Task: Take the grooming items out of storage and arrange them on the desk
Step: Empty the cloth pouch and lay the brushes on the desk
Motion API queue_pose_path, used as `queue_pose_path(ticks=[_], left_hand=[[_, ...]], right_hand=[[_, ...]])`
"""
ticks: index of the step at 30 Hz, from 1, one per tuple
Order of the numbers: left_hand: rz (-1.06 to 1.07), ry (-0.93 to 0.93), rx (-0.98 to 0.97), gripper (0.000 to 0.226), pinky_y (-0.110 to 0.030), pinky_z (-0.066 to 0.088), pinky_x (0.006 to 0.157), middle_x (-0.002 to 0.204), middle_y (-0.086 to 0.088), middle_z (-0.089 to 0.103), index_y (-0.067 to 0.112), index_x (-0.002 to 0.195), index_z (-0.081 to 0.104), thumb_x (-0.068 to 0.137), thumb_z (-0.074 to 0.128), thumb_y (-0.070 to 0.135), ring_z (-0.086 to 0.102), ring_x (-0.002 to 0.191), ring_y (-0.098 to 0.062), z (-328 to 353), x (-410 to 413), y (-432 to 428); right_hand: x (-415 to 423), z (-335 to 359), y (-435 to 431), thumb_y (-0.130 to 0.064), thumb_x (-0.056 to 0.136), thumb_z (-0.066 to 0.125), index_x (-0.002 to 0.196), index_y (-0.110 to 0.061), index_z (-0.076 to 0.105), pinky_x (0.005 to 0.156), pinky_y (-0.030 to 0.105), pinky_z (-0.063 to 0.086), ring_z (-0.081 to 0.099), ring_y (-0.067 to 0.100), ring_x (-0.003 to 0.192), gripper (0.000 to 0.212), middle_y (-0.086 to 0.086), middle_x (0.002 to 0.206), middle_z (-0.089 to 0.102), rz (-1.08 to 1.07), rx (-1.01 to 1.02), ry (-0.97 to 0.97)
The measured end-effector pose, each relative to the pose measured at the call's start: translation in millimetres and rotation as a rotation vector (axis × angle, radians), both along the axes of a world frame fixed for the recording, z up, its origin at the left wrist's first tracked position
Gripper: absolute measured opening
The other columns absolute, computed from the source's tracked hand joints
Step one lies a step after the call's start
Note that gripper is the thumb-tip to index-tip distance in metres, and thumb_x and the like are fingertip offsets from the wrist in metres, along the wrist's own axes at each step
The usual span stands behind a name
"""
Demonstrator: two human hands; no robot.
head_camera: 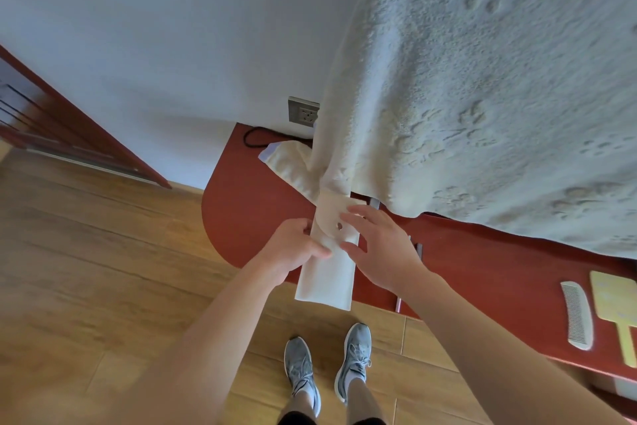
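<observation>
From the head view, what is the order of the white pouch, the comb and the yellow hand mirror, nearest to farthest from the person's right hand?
1. white pouch: at the fingertips of the right hand, over the front edge of the desk.
2. comb: farther right on the desk.
3. yellow hand mirror: just beyond the comb, at the picture's right edge.

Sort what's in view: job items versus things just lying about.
Job: cream fabric pouch with round flap, pinched by left hand, right hand touching its flap; white plastic comb; yellow hand mirror; red desk.
Lying about: grey wall socket; black cable; hanging cream textured towel, role unclear.
</observation>
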State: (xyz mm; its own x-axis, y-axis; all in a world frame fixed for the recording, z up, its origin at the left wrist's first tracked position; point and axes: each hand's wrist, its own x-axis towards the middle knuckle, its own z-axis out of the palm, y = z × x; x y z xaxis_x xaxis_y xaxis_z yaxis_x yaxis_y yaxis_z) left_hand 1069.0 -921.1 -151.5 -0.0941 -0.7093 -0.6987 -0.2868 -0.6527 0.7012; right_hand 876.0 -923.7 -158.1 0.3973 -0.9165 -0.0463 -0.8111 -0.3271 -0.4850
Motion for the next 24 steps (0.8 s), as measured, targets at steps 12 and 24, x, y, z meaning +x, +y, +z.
queue_pose_path(ticks=[12,24], left_hand=[[-0.040,0.190,-0.150,0.039,-0.041,0.054,0.092,0.102,-0.002,0.076,0.012,0.109,0.071,0.075,0.074,-0.006,0.073,0.097,-0.020,92.8,-1.6,39.6],[-0.026,0.340,-0.169,0.040,-0.047,0.053,0.096,0.109,-0.011,0.074,0.005,0.116,0.067,0.077,0.070,-0.009,0.071,0.103,-0.027,141.3,-40.7,69.0]], right_hand=[[-11.0,83.4,34.4,-0.025,0.078,0.077,0.110,-0.022,0.071,0.081,0.029,0.050,0.057,0.021,0.107,0.033,-0.004,0.124,0.062,-0.003,-0.298,-0.108],[-63.0,140.2,69.2,-0.033,0.086,0.062,0.115,-0.022,0.070,0.088,0.027,0.047,0.054,0.017,0.113,0.032,-0.003,0.127,0.060,0.052,-0.431,-0.156]])
